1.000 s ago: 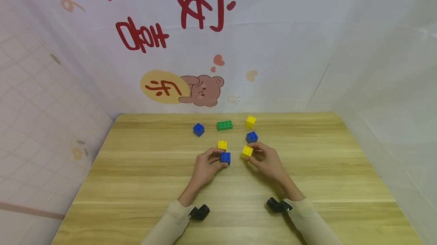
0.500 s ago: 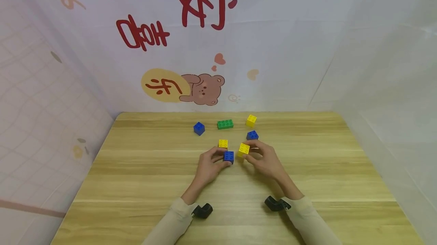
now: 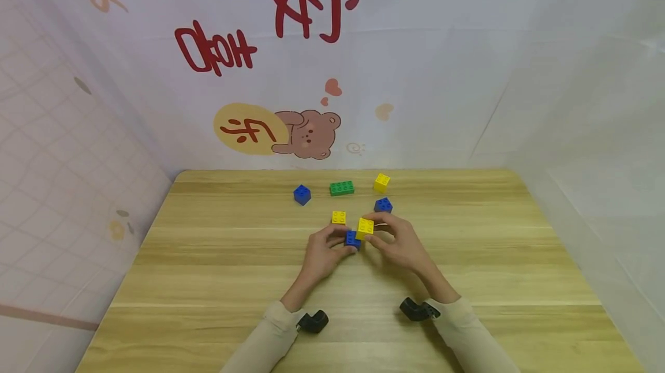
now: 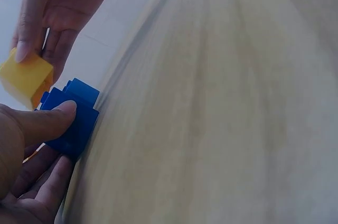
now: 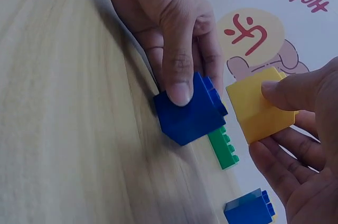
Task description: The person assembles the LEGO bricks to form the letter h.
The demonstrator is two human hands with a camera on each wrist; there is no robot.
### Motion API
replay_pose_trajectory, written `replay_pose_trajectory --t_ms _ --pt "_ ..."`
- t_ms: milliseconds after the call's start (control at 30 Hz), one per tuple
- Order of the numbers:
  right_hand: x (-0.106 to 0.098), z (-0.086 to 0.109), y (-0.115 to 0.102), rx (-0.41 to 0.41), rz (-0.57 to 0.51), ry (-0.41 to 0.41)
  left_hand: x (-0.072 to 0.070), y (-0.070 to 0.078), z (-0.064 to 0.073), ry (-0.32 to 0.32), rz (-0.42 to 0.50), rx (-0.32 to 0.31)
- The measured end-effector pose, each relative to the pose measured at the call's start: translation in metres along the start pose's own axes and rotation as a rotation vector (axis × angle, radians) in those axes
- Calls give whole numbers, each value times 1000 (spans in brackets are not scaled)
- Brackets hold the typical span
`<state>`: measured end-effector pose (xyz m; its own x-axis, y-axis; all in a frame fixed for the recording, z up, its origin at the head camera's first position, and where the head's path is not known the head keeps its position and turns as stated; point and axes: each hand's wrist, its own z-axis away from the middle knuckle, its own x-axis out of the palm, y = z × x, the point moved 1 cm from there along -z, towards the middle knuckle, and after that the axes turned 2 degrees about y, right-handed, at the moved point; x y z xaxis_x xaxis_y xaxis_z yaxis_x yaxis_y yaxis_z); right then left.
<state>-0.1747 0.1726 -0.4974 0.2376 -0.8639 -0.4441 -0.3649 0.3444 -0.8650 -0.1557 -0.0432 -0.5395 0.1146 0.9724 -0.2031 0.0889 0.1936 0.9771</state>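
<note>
To the left of the green block (image 3: pixel 342 189) and slightly nearer the person, the outer blue block (image 3: pixel 302 194) rests on the wooden table (image 3: pixel 218 269). Further toward the person, left of the line through the green block, is the left hand (image 3: pixel 323 252). It grips the lower blue block (image 3: pixel 352 239) between thumb and fingers: thumb on the near side, fingers on the far side, block at the fingertips. Whether this block touches the table cannot be determined. The near yellow block (image 3: pixel 339 217) rests in front of the green block, just beyond the left fingers.

The upper yellow block (image 3: pixel 365 228) is in front and to the right of the green block. It is above the lower blue block, partly overlapping it from overhead; the right wrist view shows a gap between them. To the right of the green block, the far yellow block (image 3: pixel 381 182) rests about level with it; the inner blue block (image 3: pixel 383 205) rests nearer the person. Furthest right, the right hand (image 3: pixel 401 243) pinches the upper yellow block at the fingertips.
</note>
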Motion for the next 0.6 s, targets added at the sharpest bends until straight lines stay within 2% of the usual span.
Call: replay_pose_trajectory --t_ms 367,600 --pt "10 -1 -1 -56 -16 -33 5 -2 1 17 -23 -6" --pt "17 -2 -2 -73 -7 -45 4 -5 1 14 -12 19"
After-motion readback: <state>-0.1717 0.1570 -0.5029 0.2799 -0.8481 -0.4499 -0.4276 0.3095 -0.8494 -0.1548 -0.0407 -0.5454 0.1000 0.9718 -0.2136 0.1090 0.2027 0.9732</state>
